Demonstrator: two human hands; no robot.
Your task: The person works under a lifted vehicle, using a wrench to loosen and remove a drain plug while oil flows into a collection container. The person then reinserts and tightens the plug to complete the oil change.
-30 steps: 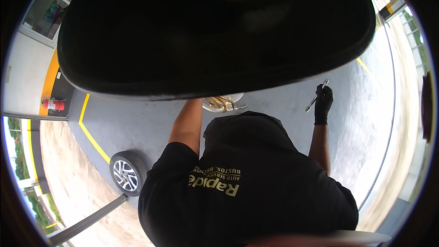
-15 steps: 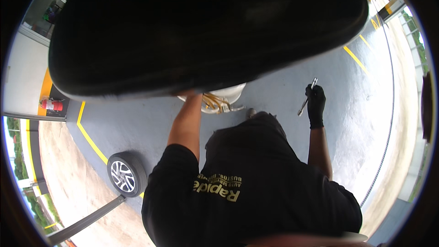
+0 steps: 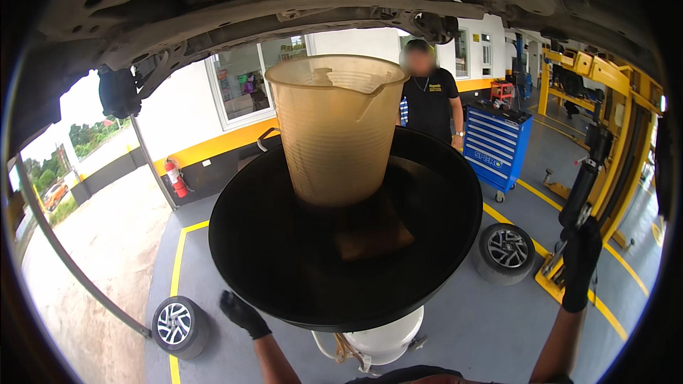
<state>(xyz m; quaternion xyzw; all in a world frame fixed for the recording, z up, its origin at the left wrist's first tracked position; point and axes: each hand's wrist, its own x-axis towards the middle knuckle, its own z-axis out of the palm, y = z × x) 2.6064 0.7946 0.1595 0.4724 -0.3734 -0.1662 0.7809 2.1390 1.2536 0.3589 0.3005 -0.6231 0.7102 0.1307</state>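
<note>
A wide black drain pan [image 3: 284, 270] stands in front of me on a white drum-like base [image 3: 391, 334]. Inside the pan is a translucent, amber-stained measuring jug [image 3: 338, 142], along with a brownish flat patch I cannot make out. My left hand [image 3: 245, 315], in a black glove, is close beside the pan's lower left rim; dark glove against dark pan hides how its fingers lie. Off to the right, my gloved right hand [image 3: 582, 267] is raised and closed around a silver wrench [image 3: 585, 212], partly hidden by the fingers.
A vehicle underside [image 3: 320, 14] hangs overhead. Wheels lie at left [image 3: 175, 323] and right [image 3: 506, 247]. Beyond the pan are a person [image 3: 430, 103] in black and a blue tool cabinet [image 3: 498, 142]. A yellow lift [image 3: 619, 171] stands right; a fire extinguisher [image 3: 174, 176] is by the wall.
The view has swung up from my body and the floor to the pan's inside and the vehicle underside. My left hand has come into sight; the right still holds the wrench.
</note>
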